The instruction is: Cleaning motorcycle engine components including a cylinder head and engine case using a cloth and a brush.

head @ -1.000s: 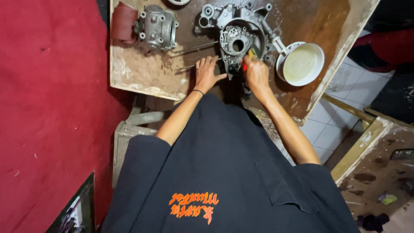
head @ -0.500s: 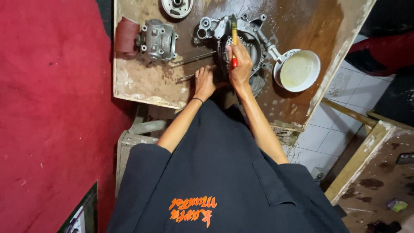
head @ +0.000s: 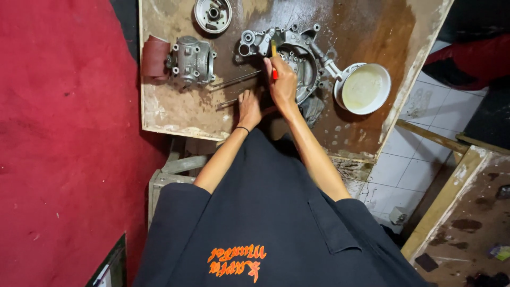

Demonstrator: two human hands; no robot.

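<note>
Your left hand lies flat on the wet brown board, fingers spread, holding nothing. Your right hand is closed tight around a red and yellow tool. The tool's tip touches the grey metal engine case in the middle. Three metal parts sit there. One white bowl stands beside the case.

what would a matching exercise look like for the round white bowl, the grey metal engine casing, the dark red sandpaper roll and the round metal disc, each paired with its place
Things:
1. round white bowl
2. grey metal engine casing
3. dark red sandpaper roll
4. round metal disc

Places:
A. far edge of the wet wooden board
B. under the right hand
C. right of the casing
D. left edge of the board

Pairs: 1-C, 2-B, 3-D, 4-A
</note>
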